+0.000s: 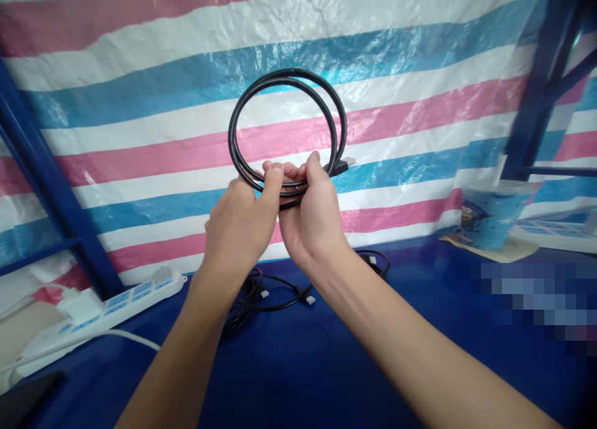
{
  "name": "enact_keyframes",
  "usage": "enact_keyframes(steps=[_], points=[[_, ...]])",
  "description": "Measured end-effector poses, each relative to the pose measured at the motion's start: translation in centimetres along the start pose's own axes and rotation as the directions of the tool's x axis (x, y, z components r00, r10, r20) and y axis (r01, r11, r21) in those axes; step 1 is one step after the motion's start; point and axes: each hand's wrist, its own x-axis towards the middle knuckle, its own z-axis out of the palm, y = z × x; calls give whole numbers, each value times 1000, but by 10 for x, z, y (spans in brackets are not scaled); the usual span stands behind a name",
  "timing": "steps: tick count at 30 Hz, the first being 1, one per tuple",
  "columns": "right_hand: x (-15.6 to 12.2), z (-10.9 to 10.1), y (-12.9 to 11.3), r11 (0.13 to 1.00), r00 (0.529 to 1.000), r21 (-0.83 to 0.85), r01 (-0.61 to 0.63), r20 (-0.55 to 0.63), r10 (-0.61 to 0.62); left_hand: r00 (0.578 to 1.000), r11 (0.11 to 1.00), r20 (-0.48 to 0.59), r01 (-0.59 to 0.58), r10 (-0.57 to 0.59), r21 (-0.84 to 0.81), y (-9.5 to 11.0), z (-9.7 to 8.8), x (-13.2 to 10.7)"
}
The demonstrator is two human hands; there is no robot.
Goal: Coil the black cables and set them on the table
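A black USB cable, wound into a round coil of a few loops, is held up in front of me above the table. My left hand grips the lower left of the loops, its thumb pressed along them. Closed round the lower right of the coil is my right hand, thumb upward. One USB plug with a metal tip sticks out to the right past my right thumb. The cable's other end is hidden. Below and behind my wrists, more black cables with pale plugs lie on the blue table.
A white power strip with a plugged-in white adapter lies at left, with a white cord. A blue patterned cup with a straw stands at right. Blue metal posts flank a striped plastic sheet.
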Motion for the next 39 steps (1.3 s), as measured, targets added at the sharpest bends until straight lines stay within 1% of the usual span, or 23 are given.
enact_keyframes(steps=[1, 2, 3, 4, 6, 7, 8, 9, 10, 11, 14, 16, 18, 19, 20, 22, 25, 27, 29, 33, 35, 37, 39], points=[[2, -4, 4, 998, 998, -42, 56, 28, -55, 999, 990, 10, 41, -43, 136, 0, -5, 1], [3, -7, 8, 991, 993, -85, 108, 60, -103, 996, 957, 3, 82, -87, 279, 0, -11, 2], [4, -11, 12, 982, 986, -122, 147, 93, -136, 990, 917, 9, 129, -143, 377, 0, -17, 3], [5, -14, 15, 974, 981, -150, 170, 119, -153, 975, 893, 44, 181, -217, 411, 1, -21, 5], [6, -17, 18, 968, 978, -181, 175, 147, -149, 919, 902, 193, 264, -343, 343, 1, -27, 8], [7, -17, 18, 968, 980, -191, 162, 144, -135, 888, 923, 290, 289, -357, 252, 1, -28, 9], [7, -17, 17, 969, 984, -198, 145, 136, -120, 867, 943, 371, 306, -333, 131, 1, -27, 9], [7, -16, 15, 970, 986, -205, 129, 126, -104, 862, 948, 417, 317, -287, -4, 0, -25, 9], [7, -15, 13, 971, 989, -210, 114, 121, -90, 875, 937, 420, 323, -241, -135, 0, -21, 9], [7, -14, 11, 972, 990, -210, 101, 121, -77, 898, 912, 384, 324, -213, -252, -1, -17, 8], [7, -12, 11, 976, 991, -194, 96, 114, -75, 961, 808, 182, 275, -209, -522, -3, -1, 5], [6, -12, 15, 975, 993, -200, 96, 92, -79, 976, 764, 58, 201, -210, -613, -3, 6, 3], [4, -12, 21, 971, 993, -223, 87, 93, -68, 980, 757, -42, 121, -193, -643, -2, 7, 4], [2, -11, 23, 967, 992, -240, 83, 112, -58, 980, 755, -71, 95, -185, -649, -1, 6, 5], [0, -11, 25, 963, 988, -257, 85, 148, -48, 980, 744, -79, 86, -184, -663, 0, 4, 6], [-4, -9, 25, 947, 967, -298, 122, 252, -45, 973, 687, -66, 106, -219, -719, 4, -2, 10], [-10, -5, 16, 901, 898, -350, 255, 431, -87, 960, 573, -16, 153, -278, -805, 12, -12, 12], [-12, -3, 8, 876, 850, -360, 322, 517, -101, 968, 520, 5, 140, -251, -843, 17, -15, 11], [-12, -3, 1, 859, 819, -374, 350, 568, -86, 972, 468, 23, 134, -235, -874, 23, -15, 9], [-14, -2, -7, 789, 785, -428, 440, 611, -107, 964, 400, -19, 92, -267, -912, 30, -12, 7], [-16, -1, -10, 729, 754, -461, 505, 647, -113, 973, 388, 5, 95, -229, -917, 33, -14, 8], [-18, 1, -15, 659, 715, -499, 563, 694, -85, 990, 387, 35, 85, -135, -918, 34, -21, 10], [-18, 3, -21, 630, 658, -488, 605, 751, -50, 1000, 436, 18, 26, -21, -900, 37, -30, 11]])
